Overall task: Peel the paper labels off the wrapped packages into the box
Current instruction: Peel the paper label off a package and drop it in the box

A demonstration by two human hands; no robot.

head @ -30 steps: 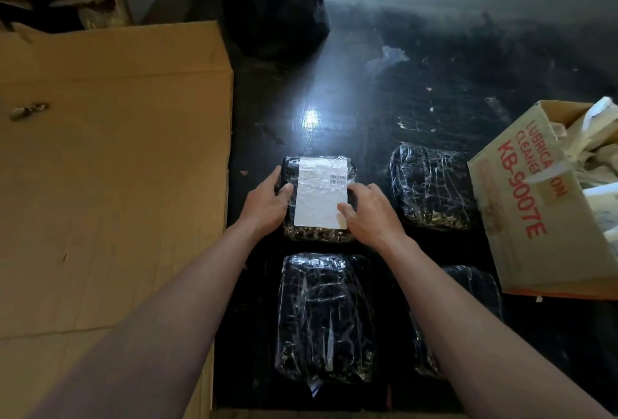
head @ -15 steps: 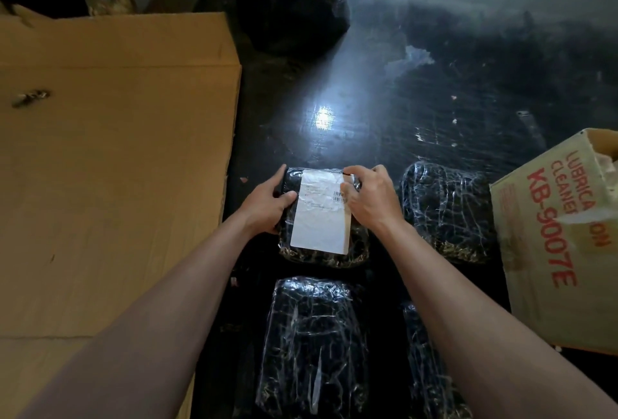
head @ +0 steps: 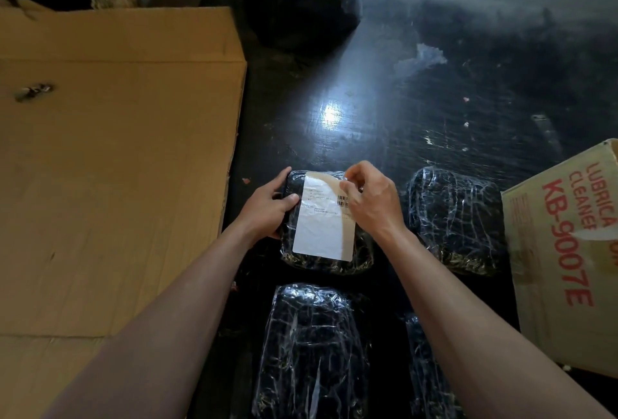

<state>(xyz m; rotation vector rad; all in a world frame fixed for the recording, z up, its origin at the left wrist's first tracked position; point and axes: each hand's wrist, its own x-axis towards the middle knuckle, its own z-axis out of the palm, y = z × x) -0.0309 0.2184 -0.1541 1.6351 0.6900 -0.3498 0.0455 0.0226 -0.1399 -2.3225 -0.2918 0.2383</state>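
Labelled package (head: 327,266): black, wrapped in clear film, lying on the dark floor (head: 401,101) in the far left place of a group of four. White paper label (head: 322,231) covers most of its top face; barcode near the label's right edge.

Left hand (head: 267,208): grips the package's left side, thumb lying on top at the label's left edge, fingers curled round the far left corner.

Right hand (head: 371,204): thumb and fingers pinch the label at its far right corner. The far strip of the label looks tan rather than white; I cannot tell whether it is lifted off the film. The rest of the label lies flat on the package.

Second package (head: 456,218): just right of the first, no label on its top. Third package (head: 311,351): near side, directly in front of me, top also bare. Fourth package (head: 424,368): near right, mostly hidden under my right forearm.

Box (head: 561,251): tan cardboard, red print "KB-9007E", at the right edge, tilted, just right of the second package. Its inside is out of view.

Flattened cardboard (head: 117,167) covers the floor to the left. A black bag (head: 301,0) stands at the far side.
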